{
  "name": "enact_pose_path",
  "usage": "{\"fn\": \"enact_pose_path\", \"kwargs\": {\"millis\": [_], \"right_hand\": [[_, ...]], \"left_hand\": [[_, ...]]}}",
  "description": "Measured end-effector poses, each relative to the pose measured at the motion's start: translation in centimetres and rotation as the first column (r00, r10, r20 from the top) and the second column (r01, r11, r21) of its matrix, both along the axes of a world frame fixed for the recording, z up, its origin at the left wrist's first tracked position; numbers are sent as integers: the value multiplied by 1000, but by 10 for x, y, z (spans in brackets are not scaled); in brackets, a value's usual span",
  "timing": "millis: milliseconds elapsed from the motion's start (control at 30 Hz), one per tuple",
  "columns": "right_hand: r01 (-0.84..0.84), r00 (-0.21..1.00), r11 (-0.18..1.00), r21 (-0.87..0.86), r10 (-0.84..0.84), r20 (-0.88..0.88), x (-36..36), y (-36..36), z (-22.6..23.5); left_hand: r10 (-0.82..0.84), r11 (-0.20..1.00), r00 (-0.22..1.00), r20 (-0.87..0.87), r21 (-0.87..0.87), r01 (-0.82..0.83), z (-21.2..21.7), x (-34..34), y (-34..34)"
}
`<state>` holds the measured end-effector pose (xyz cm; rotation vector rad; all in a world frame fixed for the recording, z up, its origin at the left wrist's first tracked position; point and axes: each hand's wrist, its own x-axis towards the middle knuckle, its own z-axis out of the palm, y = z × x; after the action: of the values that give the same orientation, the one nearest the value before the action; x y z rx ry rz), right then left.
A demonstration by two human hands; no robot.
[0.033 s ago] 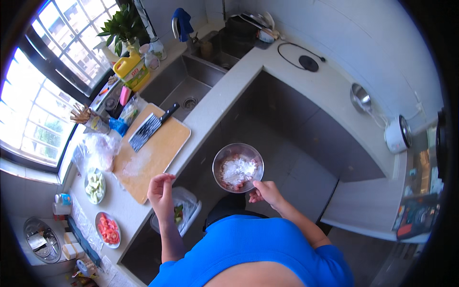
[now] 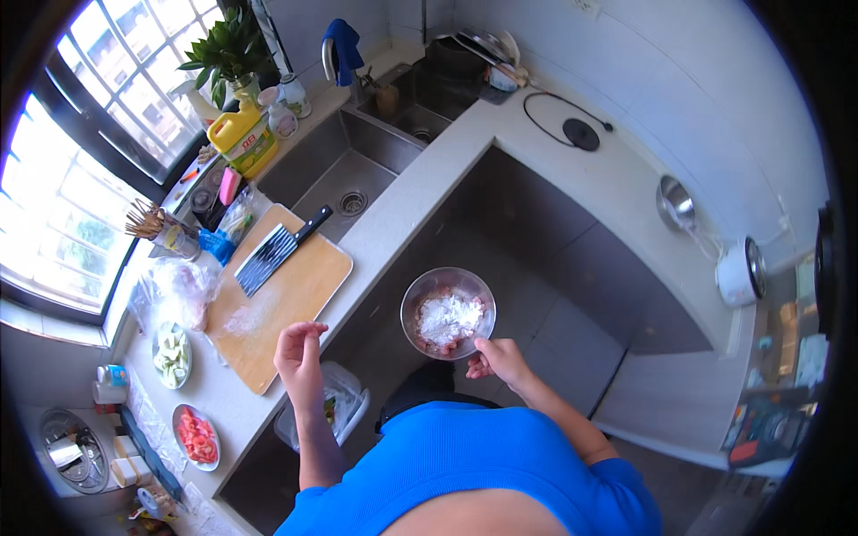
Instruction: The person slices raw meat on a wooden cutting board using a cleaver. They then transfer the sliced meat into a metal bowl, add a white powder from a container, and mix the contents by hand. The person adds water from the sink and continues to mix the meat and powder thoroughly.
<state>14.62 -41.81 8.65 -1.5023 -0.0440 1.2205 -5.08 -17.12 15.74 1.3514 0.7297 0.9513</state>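
Note:
My right hand (image 2: 499,362) grips the rim of a round metal bowl (image 2: 414,347) and holds it up in front of my body, above the floor. In the bowl, white powder (image 2: 450,314) is heaped over pink pieces that look like raw meat. To the left, my left hand (image 2: 301,353) is raised near the counter edge, its fingers drawn together with nothing visible in them. Just beyond that hand lies a wooden cutting board (image 2: 299,279) with a whitish smear on it. A black-handled cleaver (image 2: 268,260) rests across the board's far part.
Plates of pale green pieces (image 2: 171,355) and red pieces (image 2: 197,435) stand on the left counter, near a plastic bag (image 2: 179,290). A lined bin (image 2: 353,406) sits below my left hand. The sink (image 2: 344,170) lies beyond the board; a small white appliance (image 2: 741,271) stands at right.
The board, plates and bin appear slightly farther left and lower in the picture, as the view has shifted. The bowl has moved a touch to the right; both hands keep their hold and pose.

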Motion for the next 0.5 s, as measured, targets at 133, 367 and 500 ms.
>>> {"fn": "enact_pose_path", "kwargs": {"millis": [133,367,500], "right_hand": [[25,998,1000,12,-26,49,93,39,13],[-219,974,975,35,217,60,252,160,23],[-360,931,932,43,356,79,316,251,6]], "left_hand": [[11,1000,1000,16,13,-11,17,72,35],[-68,993,997,-23,91,70,35,191,82],[-133,981,991,-29,139,136,35,278,109]]}}
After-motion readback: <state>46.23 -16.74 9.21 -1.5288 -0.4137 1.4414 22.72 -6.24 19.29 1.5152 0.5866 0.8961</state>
